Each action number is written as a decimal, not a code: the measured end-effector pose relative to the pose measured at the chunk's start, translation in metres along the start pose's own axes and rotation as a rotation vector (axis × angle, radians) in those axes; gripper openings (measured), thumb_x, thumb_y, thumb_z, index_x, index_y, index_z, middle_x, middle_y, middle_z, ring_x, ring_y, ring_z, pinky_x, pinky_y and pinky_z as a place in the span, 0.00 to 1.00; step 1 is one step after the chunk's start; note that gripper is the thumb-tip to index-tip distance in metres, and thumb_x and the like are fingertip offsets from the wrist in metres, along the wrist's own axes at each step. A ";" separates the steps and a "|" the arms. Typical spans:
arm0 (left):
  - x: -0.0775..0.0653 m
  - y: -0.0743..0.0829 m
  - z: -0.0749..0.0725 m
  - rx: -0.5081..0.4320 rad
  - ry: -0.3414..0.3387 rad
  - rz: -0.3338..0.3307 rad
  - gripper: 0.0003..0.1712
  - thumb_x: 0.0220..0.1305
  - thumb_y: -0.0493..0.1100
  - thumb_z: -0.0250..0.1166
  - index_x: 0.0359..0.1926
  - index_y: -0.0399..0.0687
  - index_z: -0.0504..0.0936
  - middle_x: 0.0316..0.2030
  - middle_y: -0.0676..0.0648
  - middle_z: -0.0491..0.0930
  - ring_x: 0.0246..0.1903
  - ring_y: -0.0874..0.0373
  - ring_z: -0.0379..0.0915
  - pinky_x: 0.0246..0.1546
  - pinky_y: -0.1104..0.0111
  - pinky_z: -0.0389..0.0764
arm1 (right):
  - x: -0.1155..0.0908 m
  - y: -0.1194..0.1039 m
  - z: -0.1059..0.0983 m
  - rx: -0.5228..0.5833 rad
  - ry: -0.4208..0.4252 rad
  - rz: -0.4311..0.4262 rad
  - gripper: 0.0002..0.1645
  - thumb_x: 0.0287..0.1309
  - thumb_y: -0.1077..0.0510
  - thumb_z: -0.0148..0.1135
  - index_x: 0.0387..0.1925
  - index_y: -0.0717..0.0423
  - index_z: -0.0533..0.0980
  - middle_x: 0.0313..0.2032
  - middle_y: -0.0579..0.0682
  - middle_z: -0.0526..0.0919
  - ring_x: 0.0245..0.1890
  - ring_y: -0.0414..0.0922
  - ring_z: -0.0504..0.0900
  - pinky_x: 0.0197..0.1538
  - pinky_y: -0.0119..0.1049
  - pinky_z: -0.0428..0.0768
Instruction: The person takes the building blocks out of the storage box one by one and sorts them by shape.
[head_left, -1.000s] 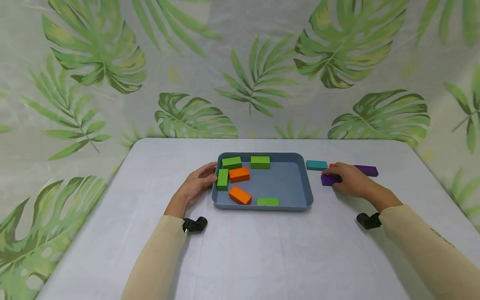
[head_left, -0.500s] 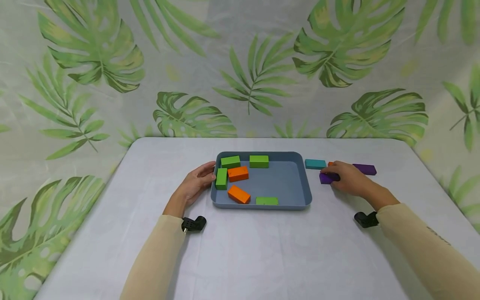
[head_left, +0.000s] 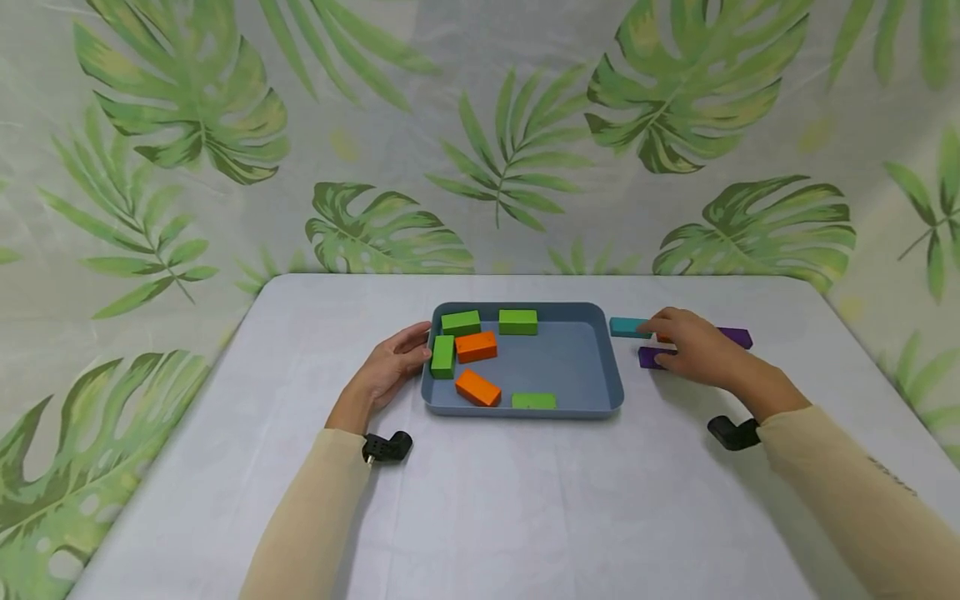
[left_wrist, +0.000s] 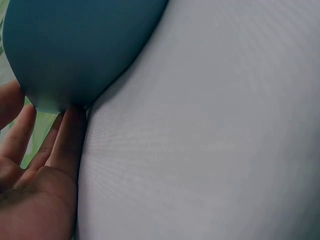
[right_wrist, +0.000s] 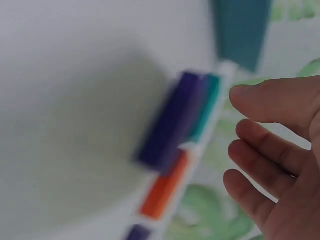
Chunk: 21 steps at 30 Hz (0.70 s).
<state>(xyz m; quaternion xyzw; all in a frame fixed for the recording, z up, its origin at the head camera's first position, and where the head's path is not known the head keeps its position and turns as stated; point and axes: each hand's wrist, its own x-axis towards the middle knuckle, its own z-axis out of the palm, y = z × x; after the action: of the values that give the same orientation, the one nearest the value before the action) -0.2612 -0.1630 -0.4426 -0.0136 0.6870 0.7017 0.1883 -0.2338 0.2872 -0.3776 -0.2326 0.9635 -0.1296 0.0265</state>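
Observation:
My left hand (head_left: 390,368) touches the left end of the blue-grey tray (head_left: 558,362) with extended fingers; the left wrist view shows fingertips right at the tray's wall (left_wrist: 75,55). Over the blocks right of the tray hovers my right hand (head_left: 697,348), thumb and fingers apart, holding nothing. Below it lies a purple block (head_left: 647,358). Behind are a teal block (head_left: 626,327), an orange block (right_wrist: 165,192) mostly hidden by the hand in the head view, and a second purple block (head_left: 738,337).
Inside the tray lie several green blocks, one at the back (head_left: 518,322), and two orange blocks, one nearer the front (head_left: 477,388). White cloth (head_left: 525,508) covers the table. A leaf-patterned curtain (head_left: 510,150) hangs behind its far edge.
My right hand, earlier with its fingers at the near purple block, has lifted off it and spread its fingers. The block stays where it was. My left hand and the tray hold still.

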 end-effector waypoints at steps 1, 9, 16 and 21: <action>0.000 0.000 0.000 -0.002 0.002 -0.002 0.36 0.69 0.36 0.60 0.75 0.52 0.61 0.76 0.44 0.59 0.74 0.49 0.58 0.76 0.55 0.60 | 0.001 -0.007 -0.004 0.002 0.008 -0.016 0.25 0.56 0.66 0.67 0.57 0.64 0.78 0.51 0.63 0.79 0.47 0.57 0.81 0.53 0.57 0.80; -0.002 0.001 0.002 -0.013 -0.005 -0.002 0.37 0.69 0.36 0.60 0.76 0.51 0.60 0.76 0.43 0.57 0.75 0.49 0.56 0.77 0.55 0.58 | 0.018 -0.079 -0.008 0.027 -0.032 -0.179 0.21 0.58 0.65 0.66 0.55 0.58 0.80 0.50 0.56 0.82 0.52 0.54 0.80 0.55 0.52 0.81; 0.000 0.000 0.002 -0.014 -0.004 -0.001 0.37 0.69 0.36 0.61 0.75 0.52 0.61 0.76 0.44 0.58 0.75 0.50 0.56 0.76 0.56 0.59 | 0.036 -0.122 0.017 0.040 -0.125 -0.305 0.19 0.60 0.67 0.63 0.53 0.56 0.82 0.49 0.55 0.83 0.51 0.51 0.81 0.56 0.48 0.82; -0.001 -0.001 0.002 -0.019 -0.007 0.008 0.36 0.69 0.36 0.61 0.75 0.51 0.61 0.76 0.43 0.59 0.74 0.49 0.57 0.76 0.55 0.59 | 0.049 -0.129 0.029 0.037 -0.168 -0.318 0.20 0.58 0.70 0.61 0.49 0.52 0.84 0.47 0.52 0.84 0.49 0.49 0.81 0.55 0.45 0.82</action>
<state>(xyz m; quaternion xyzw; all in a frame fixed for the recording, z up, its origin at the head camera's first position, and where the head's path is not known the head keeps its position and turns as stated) -0.2600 -0.1615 -0.4435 -0.0105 0.6797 0.7090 0.1878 -0.2173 0.1474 -0.3714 -0.3915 0.9064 -0.1301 0.0905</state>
